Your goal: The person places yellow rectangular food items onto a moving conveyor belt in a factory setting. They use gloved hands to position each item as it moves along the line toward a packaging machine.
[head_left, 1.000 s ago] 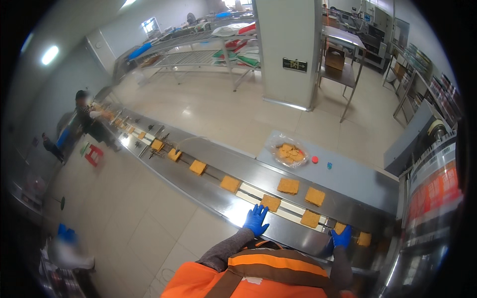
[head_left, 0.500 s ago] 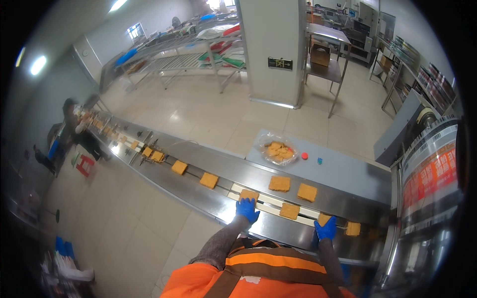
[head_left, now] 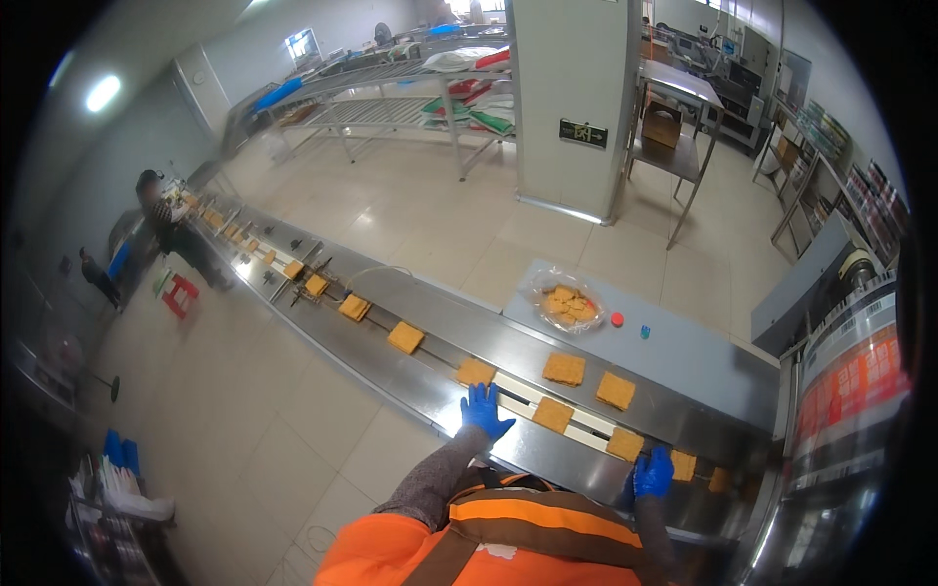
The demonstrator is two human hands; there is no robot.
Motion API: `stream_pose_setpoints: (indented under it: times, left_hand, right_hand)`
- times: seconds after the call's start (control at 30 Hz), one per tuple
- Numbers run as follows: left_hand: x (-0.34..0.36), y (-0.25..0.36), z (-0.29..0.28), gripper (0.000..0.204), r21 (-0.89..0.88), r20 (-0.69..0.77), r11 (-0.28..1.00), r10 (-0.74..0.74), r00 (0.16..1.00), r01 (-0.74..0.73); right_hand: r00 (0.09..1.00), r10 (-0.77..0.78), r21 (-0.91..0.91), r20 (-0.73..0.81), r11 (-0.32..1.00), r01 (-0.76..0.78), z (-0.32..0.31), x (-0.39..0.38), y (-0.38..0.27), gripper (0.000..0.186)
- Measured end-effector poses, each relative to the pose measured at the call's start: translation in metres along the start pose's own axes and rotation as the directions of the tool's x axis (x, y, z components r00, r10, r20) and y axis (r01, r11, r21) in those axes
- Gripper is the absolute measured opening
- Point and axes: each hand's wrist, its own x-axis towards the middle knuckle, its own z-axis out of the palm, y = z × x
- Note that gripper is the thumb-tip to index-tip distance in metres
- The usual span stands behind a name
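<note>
- Blue-gloved left hand (head_left: 484, 415), palm down with fingers spread, meets the near edge of a square golden biscuit stack (head_left: 476, 371); it grasps nothing, and the flat fingers seem suited to squaring the stack rather than lifting it.
- Blue-gloved right hand (head_left: 653, 473) sits beside the near corner of another biscuit stack (head_left: 625, 444), with a third, the right-end stack (head_left: 683, 466), just past it. Its fingers are bent and partly hidden, so I cannot tell whether they pinch anything.
- Between the hands, one middle stack (head_left: 554, 414) lies on pale rails (head_left: 523, 393) set into a steel line (head_left: 547, 457). The rails probably keep the stacks in single file.
- Left of the left hand, more biscuits, such as this spaced stack (head_left: 405, 337), run along the line with gaps, perhaps so each stays separate.
- Beyond the rails, across from the space between the hands, two spare stacks (head_left: 564, 368) (head_left: 616, 391) lie outside the row, seemingly set aside within reach.
- Past those, a grey side table (head_left: 703, 376) bears a clear bag (head_left: 540, 288) of biscuits, a red disc (head_left: 617, 319) and a small blue object (head_left: 645, 332).
- Right of the right hand stands a large printed film roll (head_left: 845, 381).
- Far left of both hands, a co-worker (head_left: 161, 207) stands at the line's other end, near a red stool (head_left: 179, 296).
</note>
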Motion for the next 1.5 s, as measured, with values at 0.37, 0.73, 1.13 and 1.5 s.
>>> stream_pose_setpoints:
  times: [0.37, 0.73, 1.13, 1.5]
  left_hand:
    - [-0.006, 0.005, 0.035, 0.074, 0.076, 0.001, 0.972, 0.225, 0.974, -0.224]
    - [0.015, -0.018, 0.041, 0.093, -0.012, -0.075, 0.993, 0.112, 0.991, -0.114]
    - [0.007, 0.017, 0.048, 0.083, 0.064, 0.076, 0.971, 0.225, 0.971, -0.23]
    - [-0.002, 0.012, 0.01, 0.099, -0.003, 0.055, 0.996, 0.087, 0.995, -0.087]
  right_hand:
    - [0.984, 0.16, 0.458, 0.078, 0.871, -0.178, 0.012, 0.015, -0.01, 0.11]
    - [0.961, 0.268, 0.024, -0.065, 0.963, -0.267, -0.024, 0.017, 0.043, 0.094]
    - [0.958, 0.285, 0.288, 0.043, 0.914, -0.285, -0.016, 0.014, -0.036, 0.094]
    - [0.961, 0.275, -0.14, -0.029, 0.951, -0.276, -0.033, 0.015, 0.014, 0.095]
